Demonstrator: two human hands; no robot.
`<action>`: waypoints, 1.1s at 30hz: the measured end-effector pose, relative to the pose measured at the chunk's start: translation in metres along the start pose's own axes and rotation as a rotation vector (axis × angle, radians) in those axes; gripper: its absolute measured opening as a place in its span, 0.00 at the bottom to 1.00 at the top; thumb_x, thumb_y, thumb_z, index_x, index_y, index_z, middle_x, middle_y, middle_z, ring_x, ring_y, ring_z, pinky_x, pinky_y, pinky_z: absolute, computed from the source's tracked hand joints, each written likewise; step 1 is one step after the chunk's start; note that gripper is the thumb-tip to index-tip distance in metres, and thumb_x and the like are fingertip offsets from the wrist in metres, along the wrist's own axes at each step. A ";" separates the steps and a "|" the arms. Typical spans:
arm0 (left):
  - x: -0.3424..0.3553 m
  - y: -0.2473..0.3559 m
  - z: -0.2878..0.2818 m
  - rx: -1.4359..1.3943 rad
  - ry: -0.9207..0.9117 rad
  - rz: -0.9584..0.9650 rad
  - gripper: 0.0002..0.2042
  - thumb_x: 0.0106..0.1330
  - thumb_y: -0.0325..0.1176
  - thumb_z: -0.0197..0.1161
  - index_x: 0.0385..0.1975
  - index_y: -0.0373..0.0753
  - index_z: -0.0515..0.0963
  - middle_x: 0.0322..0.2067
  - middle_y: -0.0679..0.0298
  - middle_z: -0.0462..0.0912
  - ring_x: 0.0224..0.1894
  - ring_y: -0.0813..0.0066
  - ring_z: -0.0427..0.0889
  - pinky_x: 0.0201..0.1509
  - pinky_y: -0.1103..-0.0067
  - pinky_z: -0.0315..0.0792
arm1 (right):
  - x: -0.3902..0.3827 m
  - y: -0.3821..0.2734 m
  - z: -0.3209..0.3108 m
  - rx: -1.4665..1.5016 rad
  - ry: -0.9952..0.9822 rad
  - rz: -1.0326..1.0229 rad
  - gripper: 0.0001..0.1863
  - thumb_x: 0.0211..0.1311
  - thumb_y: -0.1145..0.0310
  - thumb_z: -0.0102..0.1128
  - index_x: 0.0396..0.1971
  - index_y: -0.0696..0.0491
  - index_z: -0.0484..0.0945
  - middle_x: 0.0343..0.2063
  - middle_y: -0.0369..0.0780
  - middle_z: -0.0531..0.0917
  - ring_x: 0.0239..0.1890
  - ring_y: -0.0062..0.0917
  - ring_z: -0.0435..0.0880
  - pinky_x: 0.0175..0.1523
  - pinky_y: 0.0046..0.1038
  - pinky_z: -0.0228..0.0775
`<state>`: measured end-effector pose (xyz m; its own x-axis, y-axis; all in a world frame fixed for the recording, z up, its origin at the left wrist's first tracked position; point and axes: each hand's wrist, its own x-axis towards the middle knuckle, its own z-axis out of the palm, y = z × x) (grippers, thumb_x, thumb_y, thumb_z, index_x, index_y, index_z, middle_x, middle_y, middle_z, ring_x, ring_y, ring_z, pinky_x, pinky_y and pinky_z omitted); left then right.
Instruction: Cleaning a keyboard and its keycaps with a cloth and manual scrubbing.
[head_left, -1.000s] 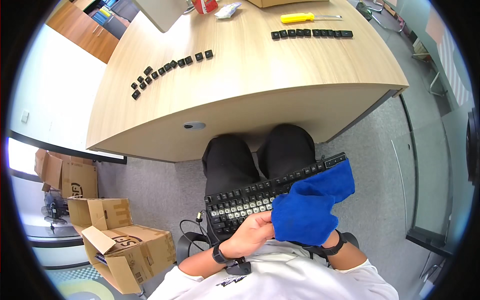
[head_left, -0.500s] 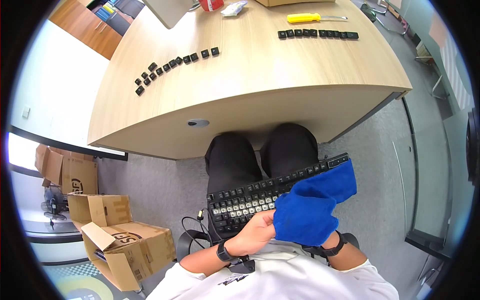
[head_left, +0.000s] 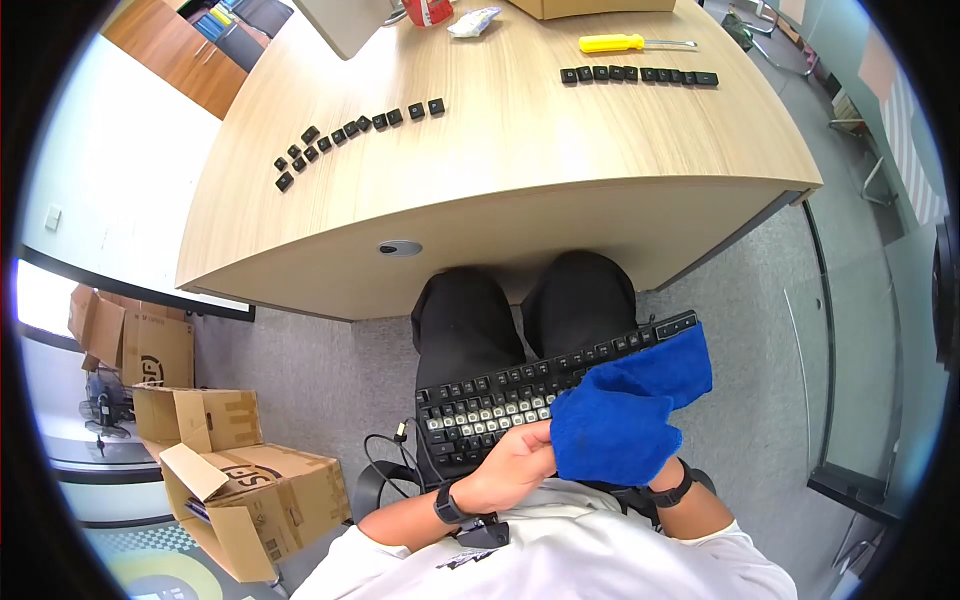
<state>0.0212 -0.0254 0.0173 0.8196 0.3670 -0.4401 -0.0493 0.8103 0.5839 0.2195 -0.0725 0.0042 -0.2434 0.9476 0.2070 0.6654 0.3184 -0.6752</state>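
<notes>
A black keyboard (head_left: 485, 384) lies tilted across my lap, several of its keycaps gone so pale switches show in rows. A blue cloth (head_left: 615, 425) covers its right part and drapes over my right hand, whose fingers are hidden; only the wrist with a black band shows. My left hand (head_left: 512, 468) is closed at the cloth's left edge, just below the keyboard, its fingertips pinching the cloth and partly tucked behind it. Loose black keycaps sit on the table (head_left: 480, 150): a bent double line (head_left: 338, 136) at left and a straight row (head_left: 631, 74) at right.
A yellow-handled screwdriver (head_left: 612, 43) rests behind the right row of keycaps. Farther back are a red container (head_left: 428, 10), a small plastic packet (head_left: 474, 22) and a cardboard box (head_left: 590, 8). Open cartons (head_left: 255, 500) stand on the floor at left. A cable (head_left: 385, 458) loops beside the keyboard.
The view has shifted slightly, so the table and its things sit a little lower. Both hands, the cloth and the keyboard stay almost in place.
</notes>
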 end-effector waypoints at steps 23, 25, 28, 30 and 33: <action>0.001 -0.017 -0.009 -0.063 0.057 -0.023 0.11 0.73 0.35 0.66 0.45 0.33 0.80 0.45 0.64 0.84 0.47 0.74 0.82 0.57 0.72 0.75 | 0.014 -0.022 -0.027 -0.164 0.012 -0.010 0.13 0.54 0.56 0.66 0.24 0.49 0.78 0.22 0.39 0.78 0.26 0.32 0.80 0.34 0.35 0.71; -0.003 -0.011 0.000 -0.078 0.064 0.004 0.10 0.72 0.35 0.67 0.42 0.33 0.80 0.43 0.64 0.84 0.45 0.74 0.82 0.55 0.72 0.76 | 0.015 -0.023 -0.027 -0.284 -0.005 -0.043 0.13 0.52 0.54 0.68 0.26 0.49 0.79 0.23 0.38 0.78 0.26 0.31 0.80 0.32 0.34 0.71; -0.002 -0.002 0.000 -0.206 -0.093 0.292 0.02 0.73 0.22 0.59 0.40 0.31 0.77 0.38 0.64 0.76 0.43 0.77 0.78 0.47 0.76 0.77 | 0.019 -0.024 -0.028 -0.409 -0.023 -0.080 0.15 0.50 0.53 0.69 0.28 0.49 0.80 0.24 0.38 0.77 0.27 0.29 0.81 0.31 0.34 0.72; -0.004 0.006 0.005 -0.067 0.023 0.357 0.03 0.72 0.25 0.63 0.39 0.32 0.78 0.37 0.62 0.78 0.41 0.74 0.79 0.45 0.76 0.77 | 0.023 -0.027 -0.030 -0.449 -0.319 -0.043 0.12 0.58 0.58 0.65 0.22 0.50 0.78 0.23 0.40 0.79 0.27 0.33 0.79 0.38 0.35 0.71; -0.001 0.012 0.009 0.196 0.208 0.482 0.06 0.66 0.24 0.70 0.36 0.32 0.79 0.35 0.60 0.79 0.37 0.72 0.80 0.39 0.79 0.76 | 0.007 -0.031 -0.009 -0.311 0.159 0.144 0.11 0.56 0.59 0.67 0.24 0.49 0.79 0.24 0.39 0.79 0.29 0.33 0.79 0.40 0.36 0.71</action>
<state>0.0251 -0.0195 0.0308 0.5993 0.7737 -0.2058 -0.2674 0.4357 0.8594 0.2037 -0.0759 0.0327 -0.0358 0.9678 0.2491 0.8730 0.1516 -0.4635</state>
